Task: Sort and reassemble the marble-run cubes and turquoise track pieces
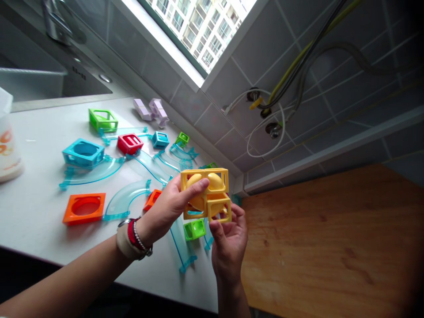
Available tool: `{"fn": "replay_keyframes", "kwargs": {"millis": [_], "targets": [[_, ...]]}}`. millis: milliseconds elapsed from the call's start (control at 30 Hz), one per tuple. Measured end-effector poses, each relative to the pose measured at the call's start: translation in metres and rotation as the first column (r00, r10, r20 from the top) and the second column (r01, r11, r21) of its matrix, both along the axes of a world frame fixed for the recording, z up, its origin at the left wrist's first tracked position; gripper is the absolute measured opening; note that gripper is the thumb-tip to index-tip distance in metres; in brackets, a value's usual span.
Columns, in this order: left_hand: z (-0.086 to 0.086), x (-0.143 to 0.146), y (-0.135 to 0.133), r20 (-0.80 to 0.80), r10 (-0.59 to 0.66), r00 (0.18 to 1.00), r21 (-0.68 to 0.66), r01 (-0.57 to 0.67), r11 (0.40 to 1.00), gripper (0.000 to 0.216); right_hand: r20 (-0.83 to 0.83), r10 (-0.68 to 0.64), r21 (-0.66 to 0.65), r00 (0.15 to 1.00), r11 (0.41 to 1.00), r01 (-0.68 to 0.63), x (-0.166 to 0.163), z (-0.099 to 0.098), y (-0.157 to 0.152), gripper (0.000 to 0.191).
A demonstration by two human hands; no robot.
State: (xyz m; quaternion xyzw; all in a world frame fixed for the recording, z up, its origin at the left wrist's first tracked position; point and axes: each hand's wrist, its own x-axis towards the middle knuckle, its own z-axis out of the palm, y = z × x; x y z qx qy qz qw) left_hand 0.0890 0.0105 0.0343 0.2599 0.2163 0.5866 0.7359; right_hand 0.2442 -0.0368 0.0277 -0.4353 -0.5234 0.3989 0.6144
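My left hand is closed on a larger yellow marble-run block, its thumb lying across the open frame. The fingers of my right hand pinch a small yellow cube block at its lower edge. The two yellow pieces touch, the cube at the lower right of the larger one; whether they are locked together I cannot tell. Below them on the white counter lie a green block and a clear blue straight track. An orange block sits partly behind my left wrist.
Clear blue curved tracks, an orange block, a blue block, a red block, a green block and lilac pieces spread leftward. A sink, tiled wall and wooden board surround the counter.
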Motion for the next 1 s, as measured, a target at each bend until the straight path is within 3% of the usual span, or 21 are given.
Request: {"fn": "replay_keyframes", "kwargs": {"millis": [333, 567, 900, 1000], "targets": [[-0.002, 0.001, -0.002, -0.019, -0.027, 0.999, 0.042, 0.028, 0.999, 0.051, -0.026, -0.012, 0.008, 1.0, 1.0, 0.012, -0.007, 0.009, 0.007, 0.067], [-0.003, -0.006, 0.0, -0.058, -0.055, 0.997, 0.129, 0.062, 0.99, 0.059, 0.041, -0.002, -0.008, 0.999, 1.0, 0.002, -0.002, 0.012, 0.009, 0.066], [-0.002, -0.009, -0.001, -0.09, -0.071, 0.993, 0.113, 0.081, 0.99, 0.06, 0.089, 0.01, 0.023, 0.996, 1.0, -0.012, 0.0, 0.014, 0.006, 0.064], [-0.002, -0.006, -0.003, -0.033, -0.082, 0.996, 0.075, 0.084, 0.994, 0.052, 0.14, -0.011, 0.049, 0.99, 0.999, 0.004, 0.003, 0.014, 0.003, 0.067]]}}
